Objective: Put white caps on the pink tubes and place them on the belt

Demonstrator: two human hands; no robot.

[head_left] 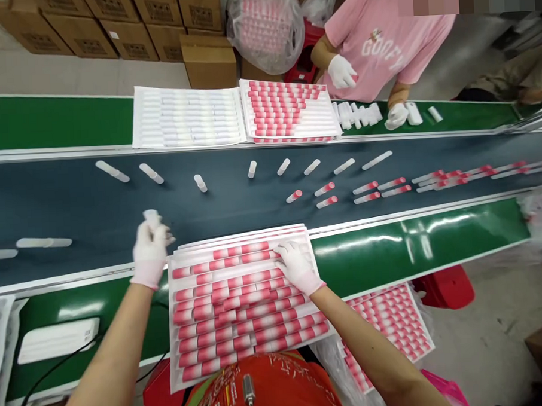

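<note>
My left hand (150,253), in a white glove, is closed round a white tube (151,214) over the dark belt; only the tube's pale top end shows above the fingers. My right hand (297,267), gloved too, reaches over the white tray (180,252) in front of me. Its fingers are bent onto the end of a red-and-white tube (258,257) in an upper row. Several rows of such tubes lie in this tray, with a few loose ones (246,298) on top. More trays seem to be stacked beneath it.
White tubes (112,171) and red-ended tubes (367,197) stand or lie along the dark belt (235,210). Across it, a co-worker (381,42) handles white pieces beside two trays (244,117). A white power strip (56,341) with a black cable lies at left. Another filled tray (393,323) sits low right.
</note>
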